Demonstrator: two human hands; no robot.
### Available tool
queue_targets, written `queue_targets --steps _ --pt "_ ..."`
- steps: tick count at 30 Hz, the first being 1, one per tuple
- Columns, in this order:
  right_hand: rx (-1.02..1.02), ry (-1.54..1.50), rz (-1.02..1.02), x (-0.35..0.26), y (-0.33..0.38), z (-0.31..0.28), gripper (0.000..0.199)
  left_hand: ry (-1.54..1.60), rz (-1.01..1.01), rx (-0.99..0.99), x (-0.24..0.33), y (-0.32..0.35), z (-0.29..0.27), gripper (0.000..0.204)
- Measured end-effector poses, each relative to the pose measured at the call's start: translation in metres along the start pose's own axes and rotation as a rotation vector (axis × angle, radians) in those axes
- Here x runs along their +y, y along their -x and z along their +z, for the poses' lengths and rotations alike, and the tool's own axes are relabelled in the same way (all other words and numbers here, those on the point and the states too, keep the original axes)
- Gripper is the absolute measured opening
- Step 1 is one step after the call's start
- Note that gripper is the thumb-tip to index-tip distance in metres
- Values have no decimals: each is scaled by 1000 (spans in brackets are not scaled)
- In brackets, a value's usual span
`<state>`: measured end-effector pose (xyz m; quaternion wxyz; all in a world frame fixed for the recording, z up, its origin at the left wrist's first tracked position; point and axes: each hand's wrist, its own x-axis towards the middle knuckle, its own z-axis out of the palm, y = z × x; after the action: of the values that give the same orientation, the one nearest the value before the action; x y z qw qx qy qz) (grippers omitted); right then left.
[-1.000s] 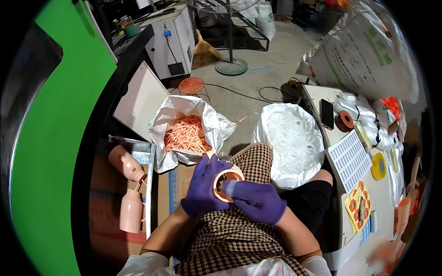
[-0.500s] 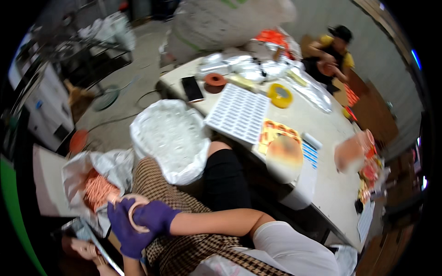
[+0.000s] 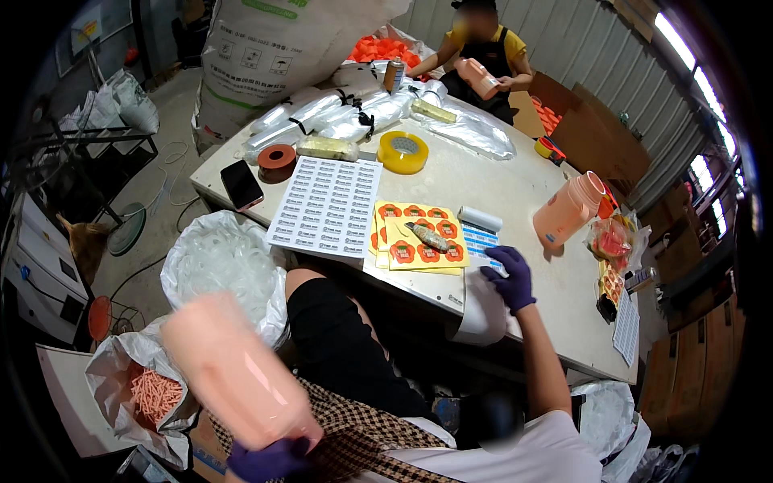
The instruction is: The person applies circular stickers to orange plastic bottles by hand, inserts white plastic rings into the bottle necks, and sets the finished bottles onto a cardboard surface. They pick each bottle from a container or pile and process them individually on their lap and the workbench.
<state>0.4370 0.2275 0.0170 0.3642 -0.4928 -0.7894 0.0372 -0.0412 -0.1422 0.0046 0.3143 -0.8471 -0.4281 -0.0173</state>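
My left hand point(image 3: 270, 463), in a purple glove, is closed on the lower end of a large peach plastic bottle point(image 3: 241, 374) at the lower left. The bottle is tilted above my lap and smeared by motion. Over at the table's near edge, my gloved right hand point(image 3: 512, 282) has its fingers bent but apart at a strip of blue stickers point(image 3: 481, 239). The strip's white backing point(image 3: 483, 314) hangs over the edge. Beside it lie yellow sheets with red flower stickers point(image 3: 411, 259), with a small wrapped item point(image 3: 429, 237) on top.
A white label sheet point(image 3: 326, 205), phone point(image 3: 241, 185), tape rolls point(image 3: 403, 153) and another peach bottle point(image 3: 568, 211) occupy the table point(image 3: 515, 177). Sacks of clear pieces point(image 3: 221, 266) and peach sticks point(image 3: 155, 397) stand left. Across the table a person point(image 3: 491, 60) holds a similar bottle.
My hands, together at the lower left around a peach ring-shaped rim, have parted. My left hand now holds the bottle over my lap; my right hand has moved to the stickers. The view has shifted.
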Motion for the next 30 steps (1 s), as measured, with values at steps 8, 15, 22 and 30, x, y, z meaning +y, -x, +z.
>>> queue_targets --steps 8,15,22,30 --pt "-23 17 285 107 24 20 19 -1423 480 -27 24 -26 67 75" --pt "232 99 -61 17 10 2 14 -1709 425 -53 31 -20 58 86" --pt "-464 -824 -43 -210 -27 109 8 -1325 519 66 34 -7 84 58" --pt "-1016 -724 11 -303 -60 196 20 500 8 -68 23 -9 56 59"
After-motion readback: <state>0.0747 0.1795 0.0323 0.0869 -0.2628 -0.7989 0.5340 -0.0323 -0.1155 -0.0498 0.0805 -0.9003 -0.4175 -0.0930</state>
